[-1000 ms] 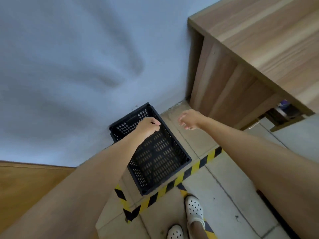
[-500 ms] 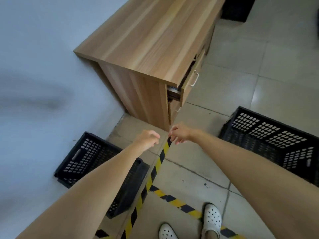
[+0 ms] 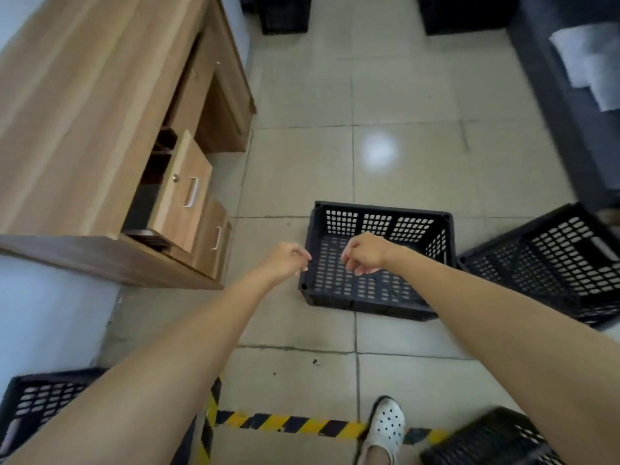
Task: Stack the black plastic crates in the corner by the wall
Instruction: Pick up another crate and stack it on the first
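A black plastic crate point(image 3: 375, 290) stands upright on the tiled floor ahead of me. My left hand point(image 3: 285, 260) hovers just left of its near-left corner, fingers loosely curled, holding nothing. My right hand point(image 3: 364, 251) hangs over the crate's inside, fingers also curled and empty. A second crate point(image 3: 550, 260) lies to the right, touching the first. A third crate point(image 3: 37, 401) sits by the wall at the bottom left, partly hidden by my left arm. Part of another crate point(image 3: 486, 441) shows at the bottom right.
A wooden desk point(image 3: 84, 112) with pulled-out drawers point(image 3: 184, 193) stands at the left against the pale wall point(image 3: 50, 317). Yellow-black floor tape point(image 3: 295, 422) runs near my white shoe point(image 3: 385, 427). More dark crates point(image 3: 285, 11) stand at the far end, a dark sofa point(image 3: 570, 112) on the right.
My view swung right, away from the crate at the wall toward the crates on the open floor. Both hands, empty, now reach over the crate ahead.
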`<move>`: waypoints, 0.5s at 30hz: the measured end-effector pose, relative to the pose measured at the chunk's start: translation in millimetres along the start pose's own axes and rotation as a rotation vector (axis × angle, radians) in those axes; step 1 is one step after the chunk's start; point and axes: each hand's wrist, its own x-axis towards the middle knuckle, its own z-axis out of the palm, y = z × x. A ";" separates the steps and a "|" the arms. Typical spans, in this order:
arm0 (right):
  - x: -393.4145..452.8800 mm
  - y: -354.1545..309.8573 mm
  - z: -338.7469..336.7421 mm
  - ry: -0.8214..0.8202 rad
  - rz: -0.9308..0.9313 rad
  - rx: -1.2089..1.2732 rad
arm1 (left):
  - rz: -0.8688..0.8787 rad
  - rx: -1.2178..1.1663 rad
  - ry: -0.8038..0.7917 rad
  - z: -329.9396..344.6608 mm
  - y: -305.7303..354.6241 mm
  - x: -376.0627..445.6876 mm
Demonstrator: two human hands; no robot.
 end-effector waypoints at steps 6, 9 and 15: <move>2.6 74.2 -100.8 0.167 0.080 0.181 | 0.097 0.085 -0.011 50.3 86.2 56.1; 1.0 106.9 -119.0 0.164 0.120 0.218 | 0.119 0.185 -0.046 75.3 113.8 76.3; 7.9 168.2 -127.5 0.102 0.275 0.354 | 0.207 0.328 -0.096 115.4 157.0 127.4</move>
